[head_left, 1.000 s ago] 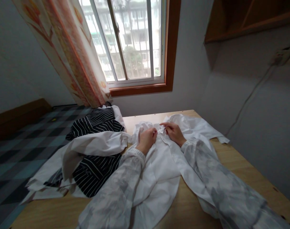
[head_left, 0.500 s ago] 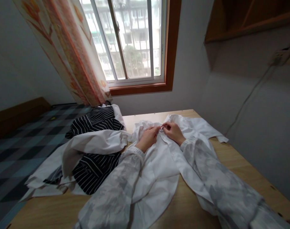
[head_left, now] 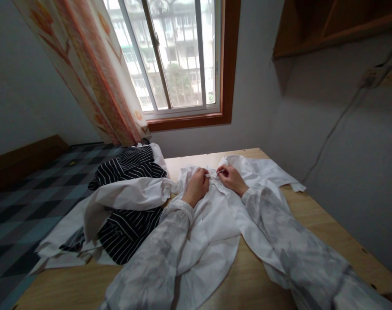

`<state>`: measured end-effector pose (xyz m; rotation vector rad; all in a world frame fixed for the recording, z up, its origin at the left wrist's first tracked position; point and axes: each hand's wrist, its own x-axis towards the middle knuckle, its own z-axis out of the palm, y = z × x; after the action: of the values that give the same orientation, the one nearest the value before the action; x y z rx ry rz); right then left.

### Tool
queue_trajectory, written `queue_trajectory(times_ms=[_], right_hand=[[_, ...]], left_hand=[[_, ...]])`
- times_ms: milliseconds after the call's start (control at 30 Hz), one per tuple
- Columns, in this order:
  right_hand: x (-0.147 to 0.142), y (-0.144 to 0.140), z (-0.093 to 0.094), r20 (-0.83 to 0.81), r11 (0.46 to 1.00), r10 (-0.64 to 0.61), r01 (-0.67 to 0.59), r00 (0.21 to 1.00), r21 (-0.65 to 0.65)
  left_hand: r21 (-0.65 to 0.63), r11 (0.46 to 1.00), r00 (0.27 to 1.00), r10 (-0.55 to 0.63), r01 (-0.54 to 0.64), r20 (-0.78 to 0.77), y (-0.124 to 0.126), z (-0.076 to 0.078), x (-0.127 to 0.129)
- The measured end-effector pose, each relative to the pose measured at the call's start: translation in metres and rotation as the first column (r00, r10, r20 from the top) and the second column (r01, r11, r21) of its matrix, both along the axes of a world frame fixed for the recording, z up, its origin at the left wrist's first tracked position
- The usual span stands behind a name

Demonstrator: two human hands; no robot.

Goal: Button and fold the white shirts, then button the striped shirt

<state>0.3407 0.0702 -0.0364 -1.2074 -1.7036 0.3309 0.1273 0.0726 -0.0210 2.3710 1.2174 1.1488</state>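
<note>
The counter [head_left: 315,224] in front of you is pale wood with a smooth, faintly grained top and a straight edge. The white shirt [head_left: 215,228] lies spread across its middle, thin woven cloth, softly creased, one sleeve reaching toward the wall on your right. To your left sits a heap of clothes [head_left: 125,202]: a black garment with fine white stripes, rumpled, with plain white fabric draped over it. Your sleeves are mottled grey-white with gathered cuffs. Your left hand [head_left: 196,186] is curled, fingers bunching the shirt's upper edge. Your right hand [head_left: 232,178] pinches a small fold of the same edge between thumb and fingertips. The hands nearly meet at the collar area.
</note>
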Motion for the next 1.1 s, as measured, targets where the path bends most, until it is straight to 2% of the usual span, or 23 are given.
queue_trajectory(times_ms=[67,167,433,667,933,1100], right_hand=[[0.0,0.0,0.001,-0.006,1.0,0.02,-0.02,1.0,0.005],[-0.001,-0.003,0.002,-0.004,0.998,0.068,-0.068,0.998,0.008],[-0.004,-0.017,0.004,-0.01,0.992,0.123,-0.122,0.992,0.039],[-0.004,-0.019,0.005,0.008,0.989,0.146,-0.147,0.989,0.009],[-0.001,-0.02,0.004,0.012,0.987,0.158,-0.158,0.987,-0.008],[0.0,-0.025,0.004,0.016,0.987,0.163,-0.163,0.987,-0.019]], left_hand=[[-0.051,0.999,0.997,0.005,0.0,0.08,0.0,0.001,-0.001],[-0.116,0.993,0.993,-0.016,0.03,0.115,-0.001,0.001,-0.002],[-0.028,0.997,0.998,-0.067,0.067,-0.006,-0.003,0.005,-0.002],[-0.117,0.993,0.997,0.004,0.005,0.077,-0.004,0.0,0.002],[-0.149,0.988,0.994,-0.024,0.04,0.11,-0.005,0.001,0.005],[-0.205,0.974,0.977,-0.055,0.098,0.204,-0.007,0.001,0.008]])
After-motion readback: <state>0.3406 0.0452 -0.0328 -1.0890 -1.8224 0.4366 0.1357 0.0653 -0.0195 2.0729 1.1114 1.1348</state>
